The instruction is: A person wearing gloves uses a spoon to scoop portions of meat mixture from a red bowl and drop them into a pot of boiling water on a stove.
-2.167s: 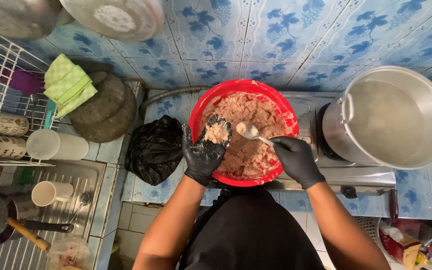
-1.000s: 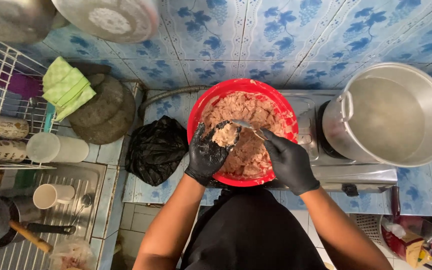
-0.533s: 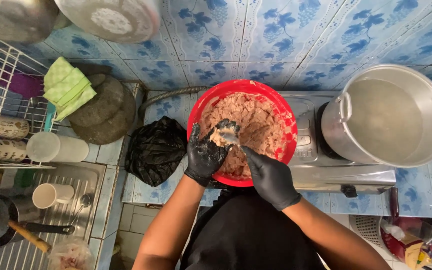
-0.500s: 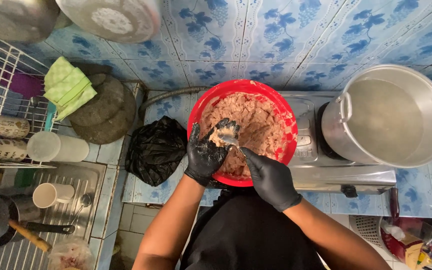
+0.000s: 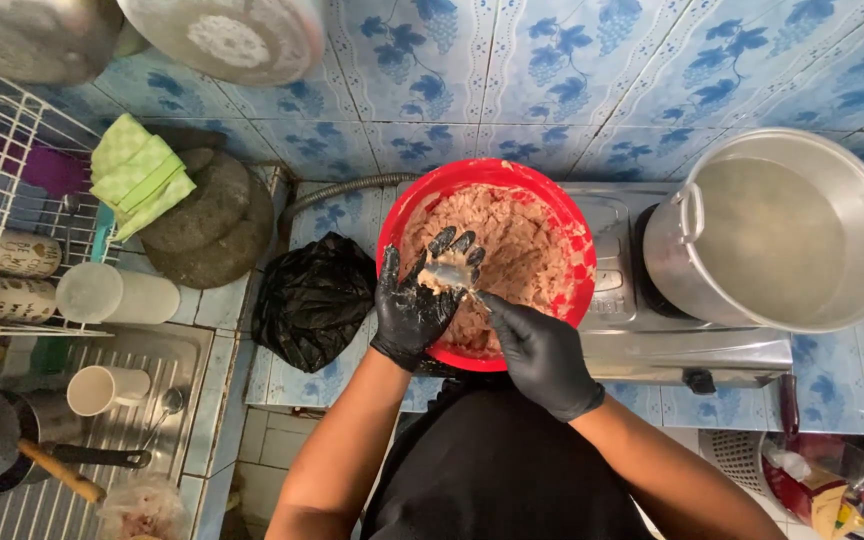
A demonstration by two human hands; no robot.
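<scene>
head view: over the red bowl [image 5: 562, 215] of minced meat [image 5: 522, 240], the left hand [image 5: 417, 305] in a black glove lies palm up, fingers spread wide, a lump of meat [image 5: 447, 272] resting on it. the right hand [image 5: 542, 350], also gloved, is curled around a spoon [image 5: 467, 290] whose tip touches that lump. the bowl sits on the worktop [image 5: 337, 215] beside a black bag [image 5: 312, 300] and a big metal pot [image 5: 782, 230] of liquid.
</scene>
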